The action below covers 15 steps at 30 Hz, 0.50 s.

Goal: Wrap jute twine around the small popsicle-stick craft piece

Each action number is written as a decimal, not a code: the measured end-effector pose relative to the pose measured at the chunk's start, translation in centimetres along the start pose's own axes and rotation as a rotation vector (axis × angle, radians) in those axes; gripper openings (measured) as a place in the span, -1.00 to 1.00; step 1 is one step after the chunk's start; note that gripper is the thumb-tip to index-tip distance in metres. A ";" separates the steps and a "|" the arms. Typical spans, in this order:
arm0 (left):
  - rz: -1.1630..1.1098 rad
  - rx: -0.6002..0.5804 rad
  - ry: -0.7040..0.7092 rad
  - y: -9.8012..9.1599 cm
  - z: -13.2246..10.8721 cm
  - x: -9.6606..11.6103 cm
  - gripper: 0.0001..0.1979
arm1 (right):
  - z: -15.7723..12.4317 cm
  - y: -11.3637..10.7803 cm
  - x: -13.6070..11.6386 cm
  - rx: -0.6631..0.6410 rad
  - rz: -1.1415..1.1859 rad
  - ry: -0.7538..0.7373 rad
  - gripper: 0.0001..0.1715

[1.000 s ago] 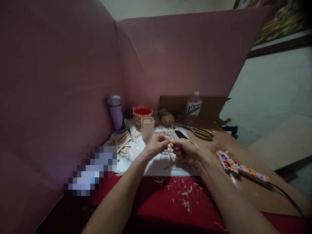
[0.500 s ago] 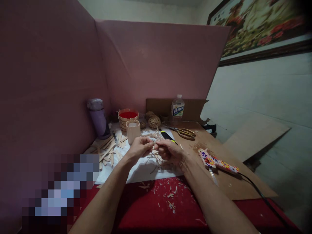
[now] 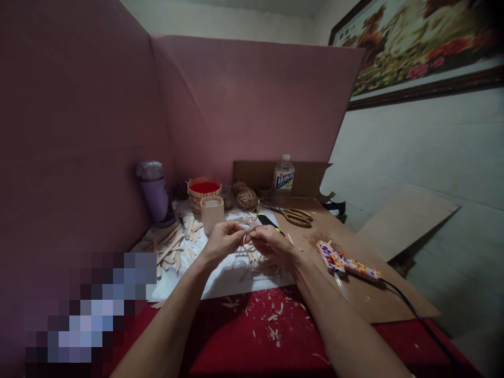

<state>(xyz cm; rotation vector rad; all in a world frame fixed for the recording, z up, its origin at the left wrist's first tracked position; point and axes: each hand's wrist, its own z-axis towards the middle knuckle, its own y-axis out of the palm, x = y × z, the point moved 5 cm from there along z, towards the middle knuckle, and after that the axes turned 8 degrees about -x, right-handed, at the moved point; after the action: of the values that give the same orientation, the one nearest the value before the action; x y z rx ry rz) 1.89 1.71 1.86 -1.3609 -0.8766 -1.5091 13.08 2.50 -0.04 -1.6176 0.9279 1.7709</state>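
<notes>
My left hand (image 3: 222, 242) and my right hand (image 3: 274, 245) meet above a white sheet (image 3: 220, 275), both pinched on a length of jute twine (image 3: 247, 259) that loops down between them. Beneath the hands lies a small heap of twine scraps and wood bits. A small holder made of wooden sticks (image 3: 212, 213) stands just beyond my left hand. Loose wooden sticks (image 3: 171, 248) are scattered on the sheet to the left.
A purple flask (image 3: 155, 192), a red-lidded twine-wrapped pot (image 3: 203, 191), twine balls (image 3: 247, 198), a water bottle (image 3: 283, 176) and scissors (image 3: 295, 215) stand at the back. A flowered glue gun (image 3: 346, 262) with its cord lies right on cardboard (image 3: 378, 294). Pink boards wall the left and back.
The view has swung to the right, so everything sits further left in the picture. Both hands stay pinched together on the twine, which now loops lower.
</notes>
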 end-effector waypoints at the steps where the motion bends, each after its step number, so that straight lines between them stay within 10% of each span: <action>1: -0.006 0.009 0.004 0.0 0.0 0.0 -0.79 | 0.0 0.0 -0.1 0.004 -0.029 -0.030 -0.86; 15: -0.068 0.083 0.035 0.1 0.0 -0.4 -0.79 | 0.6 -0.3 0.2 0.184 -0.114 -0.160 -0.64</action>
<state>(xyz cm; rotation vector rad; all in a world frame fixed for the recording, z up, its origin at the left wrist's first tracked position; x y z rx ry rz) 1.95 1.80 1.48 -1.2526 -0.9611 -1.5264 12.95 3.20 -0.23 -1.3650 0.8786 1.6582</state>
